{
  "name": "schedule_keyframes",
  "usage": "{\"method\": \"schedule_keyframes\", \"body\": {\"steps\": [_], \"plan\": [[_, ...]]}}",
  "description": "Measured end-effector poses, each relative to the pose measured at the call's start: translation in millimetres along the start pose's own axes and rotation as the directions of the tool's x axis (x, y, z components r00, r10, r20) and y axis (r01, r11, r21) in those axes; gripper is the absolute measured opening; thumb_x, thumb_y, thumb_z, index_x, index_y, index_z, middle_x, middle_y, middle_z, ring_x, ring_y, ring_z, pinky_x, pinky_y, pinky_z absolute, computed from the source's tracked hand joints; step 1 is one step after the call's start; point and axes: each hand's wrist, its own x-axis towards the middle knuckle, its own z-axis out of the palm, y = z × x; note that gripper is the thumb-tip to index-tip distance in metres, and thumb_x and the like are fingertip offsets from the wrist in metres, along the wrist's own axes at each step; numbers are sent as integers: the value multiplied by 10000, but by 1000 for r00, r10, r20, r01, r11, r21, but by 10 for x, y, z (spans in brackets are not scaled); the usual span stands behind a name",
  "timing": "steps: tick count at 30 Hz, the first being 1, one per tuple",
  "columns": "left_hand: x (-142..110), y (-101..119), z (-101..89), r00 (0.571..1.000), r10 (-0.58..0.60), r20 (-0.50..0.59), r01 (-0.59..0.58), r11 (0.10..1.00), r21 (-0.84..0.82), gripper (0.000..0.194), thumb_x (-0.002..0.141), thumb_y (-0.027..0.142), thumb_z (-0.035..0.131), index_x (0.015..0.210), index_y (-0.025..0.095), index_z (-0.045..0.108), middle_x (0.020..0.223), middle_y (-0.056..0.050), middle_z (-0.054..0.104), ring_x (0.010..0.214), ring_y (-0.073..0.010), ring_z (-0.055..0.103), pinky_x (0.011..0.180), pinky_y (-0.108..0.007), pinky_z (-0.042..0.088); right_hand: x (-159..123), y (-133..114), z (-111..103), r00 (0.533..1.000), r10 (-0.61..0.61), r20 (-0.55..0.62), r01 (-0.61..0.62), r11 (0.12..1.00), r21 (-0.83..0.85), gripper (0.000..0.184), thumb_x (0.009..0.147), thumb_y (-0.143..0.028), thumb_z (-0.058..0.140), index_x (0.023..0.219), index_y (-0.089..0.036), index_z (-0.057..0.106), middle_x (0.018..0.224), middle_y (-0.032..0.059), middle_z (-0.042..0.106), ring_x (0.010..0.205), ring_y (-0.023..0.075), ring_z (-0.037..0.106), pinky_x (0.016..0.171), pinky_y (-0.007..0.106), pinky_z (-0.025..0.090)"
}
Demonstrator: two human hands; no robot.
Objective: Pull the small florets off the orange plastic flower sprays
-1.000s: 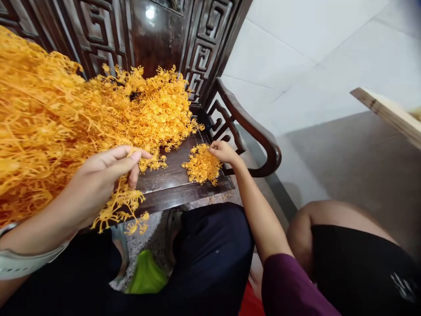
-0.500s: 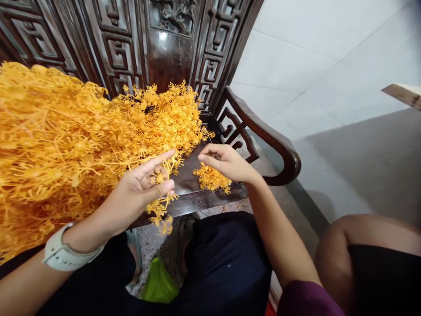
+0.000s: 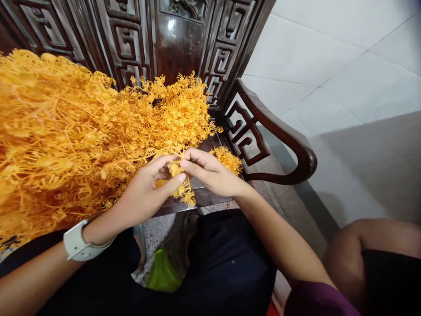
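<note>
A yellow-orange artificial flower sprig (image 3: pixel 184 193) hangs between my two hands, above the front of the dark wooden bench seat (image 3: pixel 204 197). My left hand (image 3: pixel 149 186), with a pale watch strap at the wrist, curls its thumb and fingers around the sprig. My right hand (image 3: pixel 210 171) pinches the sprig near its top, thumb against fingertips. A large heap of the same yellow sprigs (image 3: pixel 82 140) covers the bench to the left and behind my hands. Just beyond my right hand lies a small pile of yellow pieces (image 3: pixel 228 160), partly hidden by that hand.
The bench's carved back (image 3: pixel 179 48) rises behind the heap, and its curved armrest (image 3: pixel 283 136) stands at the right. A green object (image 3: pixel 162 272) is on the floor between my legs. Another person's bent leg (image 3: pixel 348 250) is at the lower right.
My right hand has moved left from over the small pile to the sprig and now pinches it. My left hand has shifted right and slightly up with the sprig. The view has shifted a little.
</note>
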Motion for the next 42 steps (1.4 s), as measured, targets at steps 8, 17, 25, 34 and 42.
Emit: {"method": "schedule_keyframes", "body": {"steps": [8,17,25,34,42], "plan": [[-9,32,-11,1000,1,11,-1,999,-39,207,1017,399,676,1055,204,737,895,-11,701,797,-152,615,756,-292,489,-39,12,-70,990,135,-32,-129,982,141,300,993,-475,728,946,-192,641,793,-35,515,683,119,405,629,275,328],[-6,62,-45,999,-21,38,29,973,-231,240,1016,423,682,943,195,666,816,-13,656,773,-158,627,742,-282,517,-46,-31,-48,988,150,24,-151,953,264,311,973,-470,758,942,-171,678,860,-15,583,791,129,488,754,280,384],[-22,148,-94,982,-146,121,188,843,-503,251,966,406,751,889,173,698,796,-10,620,738,-119,582,682,-228,492,-29,33,46,999,34,-20,-30,986,166,256,967,-396,772,924,-173,655,834,-13,586,738,123,493,690,282,408],[0,151,-167,980,-114,163,142,975,-171,261,925,390,763,793,177,688,737,20,558,699,-122,478,647,-257,383,-159,-89,59,991,-127,32,126,992,30,150,981,-257,753,1109,-190,712,865,-1,667,758,126,594,713,290,500],[-27,154,-85,971,-181,158,240,743,-625,409,957,592,646,930,202,766,950,-80,721,923,-221,672,899,-362,571,-147,-50,140,998,-20,-65,35,973,229,259,909,-255,850,1051,-208,639,829,-8,702,709,117,664,650,266,536]]}}
